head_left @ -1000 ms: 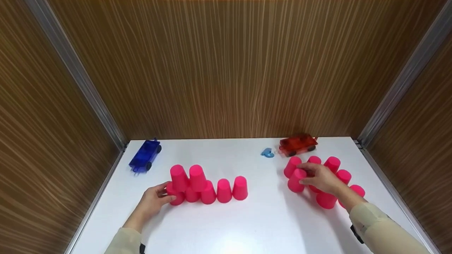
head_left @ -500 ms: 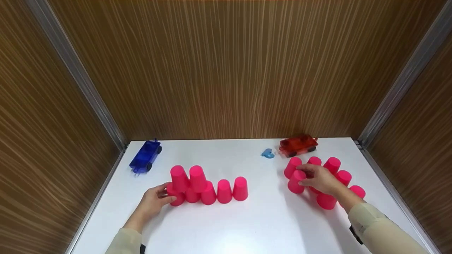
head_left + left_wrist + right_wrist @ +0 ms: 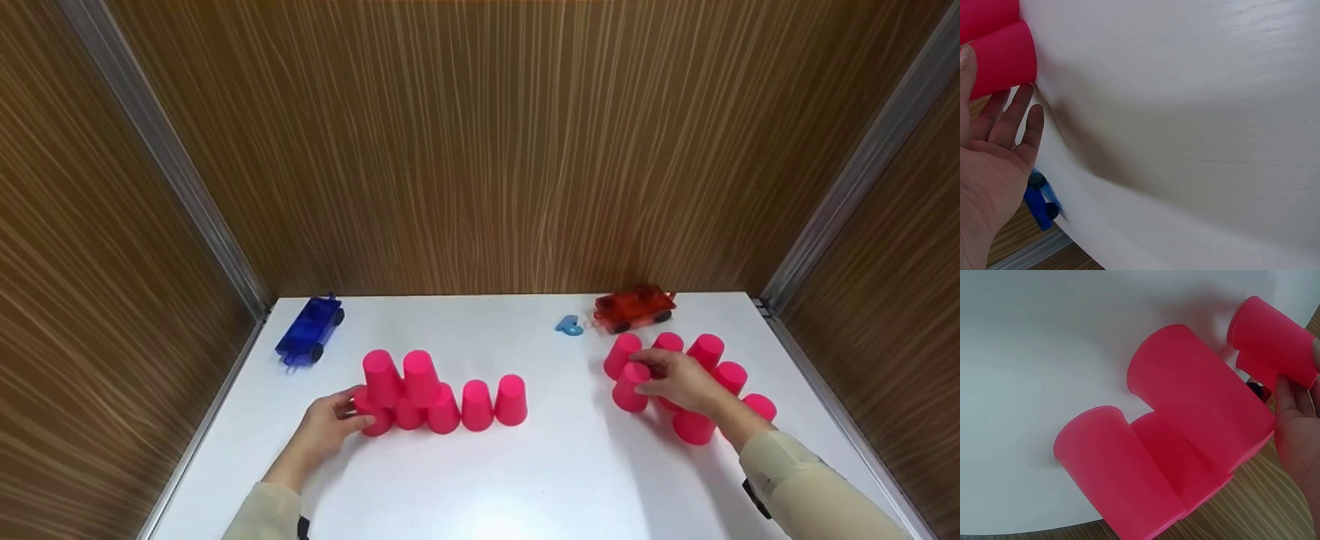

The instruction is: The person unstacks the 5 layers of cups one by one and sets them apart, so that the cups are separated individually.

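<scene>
Pink plastic cups stand upside down in a row on the left of the table, with two more, such as this upper cup (image 3: 382, 377), stacked on its left end. My left hand (image 3: 324, 429) holds the leftmost bottom cup (image 3: 379, 425), thumb in front and fingers at its far side. In the left wrist view the thumb lies along that cup (image 3: 1005, 59). On the right, my right hand (image 3: 681, 382) grips a pink cup (image 3: 628, 390) between thumb and fingers, at the front left of a cluster. The right wrist view shows this held cup (image 3: 1275, 337) near its edge.
Several more upturned pink cups, including one nearer the front (image 3: 694, 427), stand around my right hand and under its forearm. A clear blue toy car (image 3: 309, 330) sits at back left. At back right are a clear red toy car (image 3: 634, 307) and a small blue piece (image 3: 569, 325).
</scene>
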Available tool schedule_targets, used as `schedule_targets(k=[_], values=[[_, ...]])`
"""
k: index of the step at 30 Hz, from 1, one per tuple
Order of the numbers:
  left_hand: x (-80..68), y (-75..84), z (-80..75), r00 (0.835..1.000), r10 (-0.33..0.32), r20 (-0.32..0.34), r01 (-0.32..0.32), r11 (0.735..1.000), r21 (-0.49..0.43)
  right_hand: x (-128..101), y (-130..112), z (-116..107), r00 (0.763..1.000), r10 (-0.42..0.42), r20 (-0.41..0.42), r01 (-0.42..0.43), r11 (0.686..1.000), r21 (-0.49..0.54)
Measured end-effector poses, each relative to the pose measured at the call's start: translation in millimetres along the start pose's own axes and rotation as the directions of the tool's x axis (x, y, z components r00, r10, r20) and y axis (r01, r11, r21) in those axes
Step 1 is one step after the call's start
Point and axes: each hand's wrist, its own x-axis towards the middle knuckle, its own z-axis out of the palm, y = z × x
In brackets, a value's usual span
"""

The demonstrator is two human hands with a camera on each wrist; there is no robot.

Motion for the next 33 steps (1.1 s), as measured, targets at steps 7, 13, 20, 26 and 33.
schedule_targets(k=[7, 13, 20, 26, 33], values=[[0.5, 1.7, 0.3, 1.0, 0.002, -0.004, -0.002, 1.0, -0.01, -1.8, -4.0, -8.8, 1.0, -0.025, 0.016, 0.024, 1.0, 0.011], [0.2, 4.4, -0.4, 1.0, 0.009, -0.006, -0.009, 1.0, -0.016, -5.3, -20.7, -22.2, 0.996, -0.09, 0.02, 0.09, 0.996, 0.019], [0.0, 5.1, 0.0, 1.0, 0.004, -0.002, -0.004, 1.0, -0.012, -3.0, -66.1, -21.3, 0.981, -0.193, -0.003, 0.193, 0.981, 0.017], [0.6, 5.2, 0.9, 1.0, 0.008, 0.003, -0.008, 1.0, -0.002, 0.2, -120.1, 8.4, 0.938, -0.347, -0.006, 0.347, 0.937, 0.046], [-1.3, 6.7, 0.6, 1.0, 0.012, -0.002, -0.012, 1.0, -0.007, 9.7, -189.5, 61.4, 0.882, -0.472, 0.005, 0.47, 0.879, 0.081]])
